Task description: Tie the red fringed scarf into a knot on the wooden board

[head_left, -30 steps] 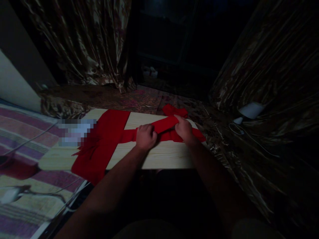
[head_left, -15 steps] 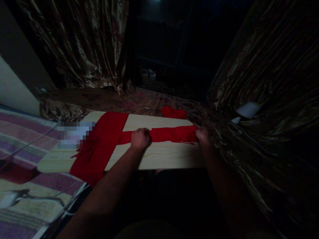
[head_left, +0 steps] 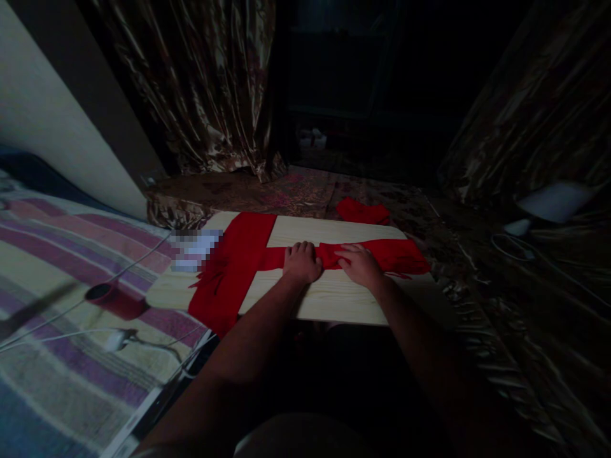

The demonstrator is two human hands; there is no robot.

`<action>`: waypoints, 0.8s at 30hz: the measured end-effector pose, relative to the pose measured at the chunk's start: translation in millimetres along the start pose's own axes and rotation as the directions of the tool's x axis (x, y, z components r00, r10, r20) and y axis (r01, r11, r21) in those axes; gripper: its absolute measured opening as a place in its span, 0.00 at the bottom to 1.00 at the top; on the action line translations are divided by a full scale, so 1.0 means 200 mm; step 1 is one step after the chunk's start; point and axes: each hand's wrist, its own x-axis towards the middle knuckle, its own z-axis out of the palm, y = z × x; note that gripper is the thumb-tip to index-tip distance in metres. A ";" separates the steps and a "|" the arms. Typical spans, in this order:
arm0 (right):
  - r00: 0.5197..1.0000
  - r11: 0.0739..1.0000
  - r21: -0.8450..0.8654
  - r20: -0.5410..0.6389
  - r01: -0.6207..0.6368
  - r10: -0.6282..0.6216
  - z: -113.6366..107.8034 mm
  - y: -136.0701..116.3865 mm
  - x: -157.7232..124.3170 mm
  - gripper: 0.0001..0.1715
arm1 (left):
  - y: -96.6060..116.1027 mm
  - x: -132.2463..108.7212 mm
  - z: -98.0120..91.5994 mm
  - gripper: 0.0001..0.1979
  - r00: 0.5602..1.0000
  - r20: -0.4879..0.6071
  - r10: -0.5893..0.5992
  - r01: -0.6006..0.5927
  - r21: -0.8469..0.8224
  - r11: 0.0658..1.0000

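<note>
A red fringed scarf (head_left: 229, 273) lies across the left part of a pale wooden tabletop (head_left: 344, 302), one end hanging over the near edge. From it a narrow folded strip of red cloth (head_left: 401, 254) runs to the right along the board. My left hand (head_left: 303, 262) rests palm down on the strip, fingers lying flat and slightly apart. Just to its right, my right hand (head_left: 361, 264) lies on the same strip with fingers stretched out to the left. The strip's right end shows loose threads. Whether the strip and the wide scarf are one piece, I cannot tell.
More red cloth (head_left: 363, 210) lies beyond the board. Left are a striped bedspread (head_left: 57, 248), a dark red cup-like container (head_left: 117, 300), a white plug with cables (head_left: 117, 340) and a blurred-out item (head_left: 196, 250). A white lamp (head_left: 554, 202) stands at right.
My right hand has let go of the strip's right end and moved left onto its middle. My left hand has flattened on the strip. The view has turned left.
</note>
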 end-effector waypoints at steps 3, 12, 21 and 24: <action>0.996 0.994 0.107 -0.089 0.023 -0.014 -0.01 0.03 0.04 0.19 | 0.00 0.00 0.01 0.28 1.000 0.000 0.001 -0.001 0.002 1.000; 0.666 0.558 0.783 -0.264 -0.275 0.698 -0.11 0.19 0.10 0.10 | 0.00 0.01 0.01 0.27 1.000 0.027 0.006 -0.006 -0.001 1.000; 0.568 0.152 0.968 -0.011 -0.201 0.823 -0.09 0.22 0.05 0.10 | 0.02 -0.02 -0.02 0.44 0.997 0.069 0.019 -0.017 -0.021 1.000; 0.583 0.044 0.994 0.021 -0.098 0.812 -0.10 0.22 0.05 0.10 | 0.02 -0.02 -0.02 0.47 0.995 0.084 0.051 -0.050 -0.009 0.999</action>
